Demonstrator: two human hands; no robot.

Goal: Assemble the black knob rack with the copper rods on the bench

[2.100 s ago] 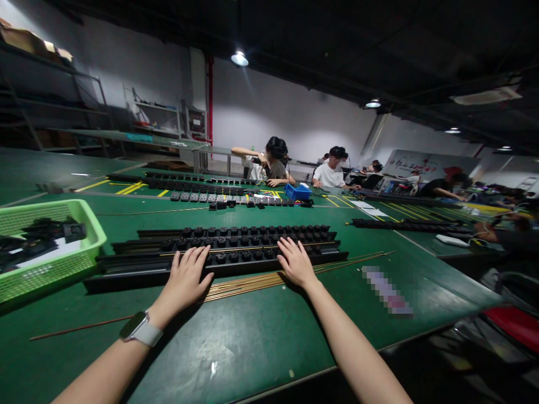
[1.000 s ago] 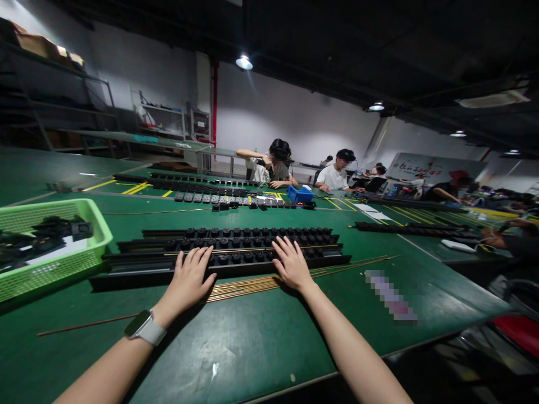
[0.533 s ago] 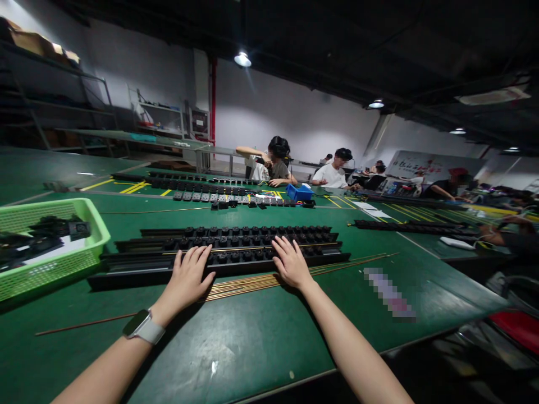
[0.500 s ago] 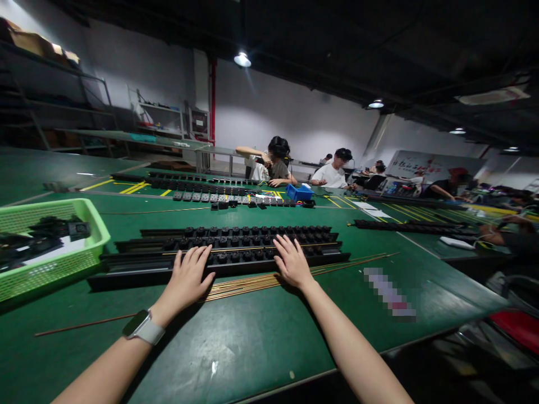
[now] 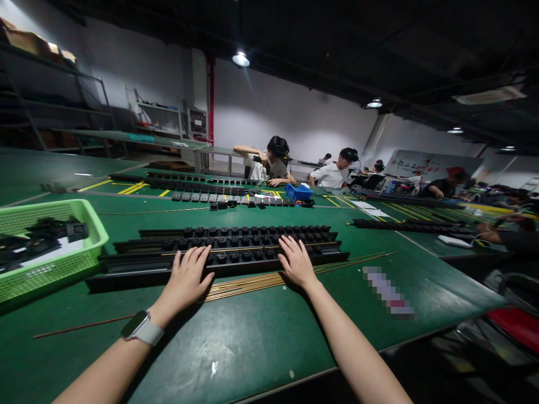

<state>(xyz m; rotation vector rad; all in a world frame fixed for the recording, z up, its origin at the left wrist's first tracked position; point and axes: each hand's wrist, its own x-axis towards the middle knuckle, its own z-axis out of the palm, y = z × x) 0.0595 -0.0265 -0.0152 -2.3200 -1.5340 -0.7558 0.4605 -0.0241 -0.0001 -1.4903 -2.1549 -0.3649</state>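
Long black channel rails (image 5: 138, 281) lie side by side across the green table, carrying rows of small black round-topped parts (image 5: 234, 256). A thin brass-coloured rod (image 5: 242, 249) runs lengthwise over them. My left hand (image 5: 188, 279), fingers apart, rests over the front rail toward its left part. Farther right, my right hand (image 5: 298, 262) lies across the same rail with its fingers spread and their tips near the thin rod. Whether either hand presses on the rod cannot be made out. Below both hands a bundle of brass-coloured rods (image 5: 248, 286) lies on the table, partly hidden by them.
A green plastic basket (image 5: 96, 227) of black parts stands at the left. Behind the rails are more rows of parts (image 5: 197, 197) and a blue bin (image 5: 298, 192). One reddish rod (image 5: 80, 326) lies front left. Co-workers sit at the far side; a red chair (image 5: 516, 326) stands right.
My right hand has shifted slightly to the right along the rail. My left hand stays in nearly the same place. The rails and rods look unmoved.
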